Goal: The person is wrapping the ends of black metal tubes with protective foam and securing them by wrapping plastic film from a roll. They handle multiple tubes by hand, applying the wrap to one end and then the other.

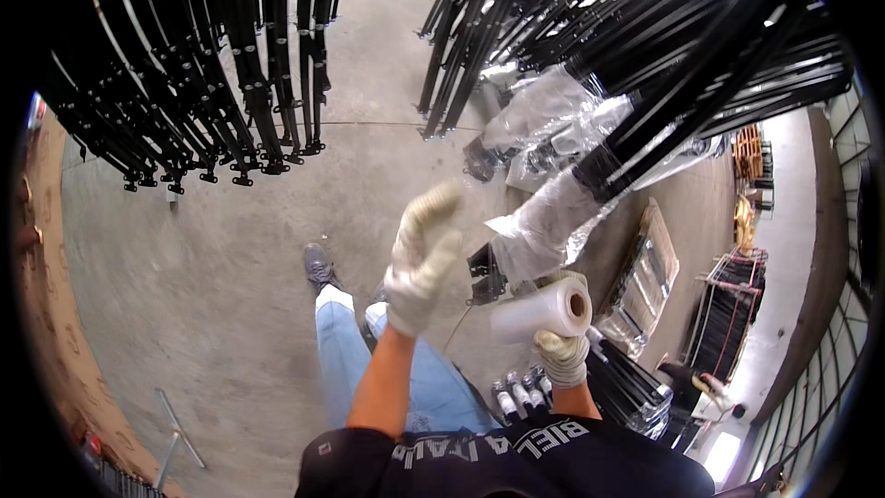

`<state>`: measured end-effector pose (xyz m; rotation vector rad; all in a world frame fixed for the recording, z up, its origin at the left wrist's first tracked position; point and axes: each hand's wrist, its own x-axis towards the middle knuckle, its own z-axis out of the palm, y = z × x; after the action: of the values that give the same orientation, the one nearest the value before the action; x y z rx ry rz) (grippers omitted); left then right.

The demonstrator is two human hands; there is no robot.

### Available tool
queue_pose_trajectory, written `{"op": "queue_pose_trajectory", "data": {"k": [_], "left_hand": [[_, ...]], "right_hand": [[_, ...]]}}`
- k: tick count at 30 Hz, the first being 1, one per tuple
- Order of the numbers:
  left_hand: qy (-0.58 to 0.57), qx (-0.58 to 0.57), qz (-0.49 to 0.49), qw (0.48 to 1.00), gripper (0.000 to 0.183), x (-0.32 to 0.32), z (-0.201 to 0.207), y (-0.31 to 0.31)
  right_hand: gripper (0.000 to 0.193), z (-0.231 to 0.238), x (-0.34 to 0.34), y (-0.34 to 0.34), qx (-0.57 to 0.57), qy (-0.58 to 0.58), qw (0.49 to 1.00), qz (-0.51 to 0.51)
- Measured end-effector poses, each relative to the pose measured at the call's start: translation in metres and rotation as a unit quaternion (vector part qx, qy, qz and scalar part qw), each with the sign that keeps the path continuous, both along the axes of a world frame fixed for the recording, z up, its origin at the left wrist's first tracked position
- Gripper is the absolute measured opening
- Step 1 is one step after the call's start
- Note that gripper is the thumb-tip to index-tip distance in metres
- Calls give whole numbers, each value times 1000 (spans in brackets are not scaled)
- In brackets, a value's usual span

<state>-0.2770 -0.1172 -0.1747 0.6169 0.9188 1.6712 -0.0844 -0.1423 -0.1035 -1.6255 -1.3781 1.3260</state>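
Note:
A roll of clear stretch film [530, 315] with a brown cardboard core is in my right hand [560, 358], which wears a pale work glove and is closed around the roll's near end. My left hand [424, 263], gloved as well, is raised in front of my legs with its thumb apart from the fingers, and it holds nothing. Just ahead of the roll is the end of a bundle of black metal bars [636, 152], covered in crinkled clear film [544, 231]. Flat black end pieces [486, 277] stick out below this wrap.
Rows of black metal bars with end plates [249, 92] hang or lean at the upper left. More black bars [461, 46] stand at the upper right. A film-wrapped pallet stack [643, 286] and wrapped bars [631, 387] are on the right. A metal stand [175, 438] is at lower left.

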Motion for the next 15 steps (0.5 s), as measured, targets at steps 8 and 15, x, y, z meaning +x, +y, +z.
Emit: {"op": "queue_pose_trajectory", "data": {"k": [8, 15], "left_hand": [[-253, 67, -376, 889, 74, 20, -16, 42], [-105, 183, -467, 859, 60, 19, -59, 78]], "right_hand": [[73, 33, -6, 18, -19, 87, 990, 105], [72, 46, -73, 12, -15, 37, 975, 220]]}}
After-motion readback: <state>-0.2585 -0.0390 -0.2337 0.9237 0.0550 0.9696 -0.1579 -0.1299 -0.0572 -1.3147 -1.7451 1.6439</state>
